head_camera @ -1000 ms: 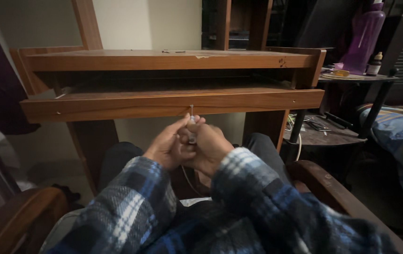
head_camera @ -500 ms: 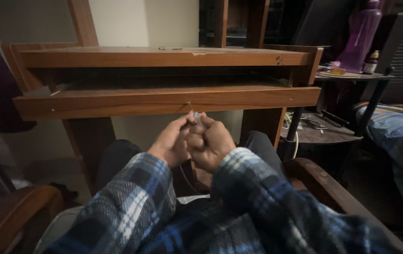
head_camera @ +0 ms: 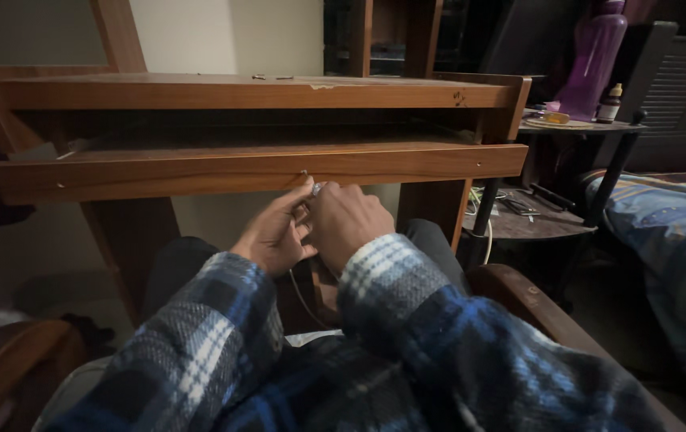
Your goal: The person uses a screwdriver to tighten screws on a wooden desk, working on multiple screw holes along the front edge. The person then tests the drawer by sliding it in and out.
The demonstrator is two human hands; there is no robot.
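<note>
At frame centre, a small pale object is pinched between closed left hand and right hand, below the wooden desk.

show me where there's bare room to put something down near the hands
The wooden desk top is mostly bare, left of two small bits near its back edge. The pull-out shelf is bare left of the hands. Crowded: the side table with the purple bottle and small bottle.

"What stood in front of the chair?"
"A wooden desk with a pull-out shelf below its top."
"And to the right?"
"A dark side table carrying a purple bottle and a small bottle, beside a blue bedspread."
</note>
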